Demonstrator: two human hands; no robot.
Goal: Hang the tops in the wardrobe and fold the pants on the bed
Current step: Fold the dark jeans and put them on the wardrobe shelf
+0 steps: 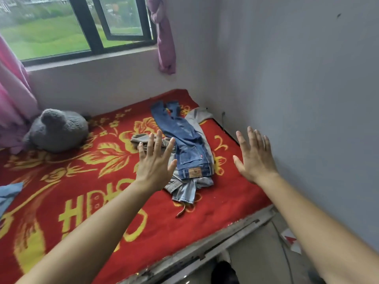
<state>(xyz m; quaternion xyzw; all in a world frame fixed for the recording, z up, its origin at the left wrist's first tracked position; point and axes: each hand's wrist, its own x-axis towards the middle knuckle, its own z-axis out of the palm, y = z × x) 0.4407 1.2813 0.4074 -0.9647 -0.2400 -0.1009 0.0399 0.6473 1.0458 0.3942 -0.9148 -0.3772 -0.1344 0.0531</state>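
Observation:
A pile of clothes lies on the red and yellow blanket (86,181) of the bed, near the right wall. On top are dark blue jeans (184,140), legs pointing toward the window. Under them are light blue jeans (185,191) and a grey garment (200,116). My left hand (155,160) hovers open above the pile's left side, fingers spread. Also open is my right hand (254,156), raised to the right of the pile, close to the wall. Neither hand holds anything. No wardrobe is in view.
A grey plush toy (57,130) rests at the bed's far left, by a pink curtain (14,89). A bit of light blue cloth (8,193) shows at the left edge. The window (82,27) is behind the bed, with a purple curtain (164,37). The bed's edge (205,249) runs along the bottom right.

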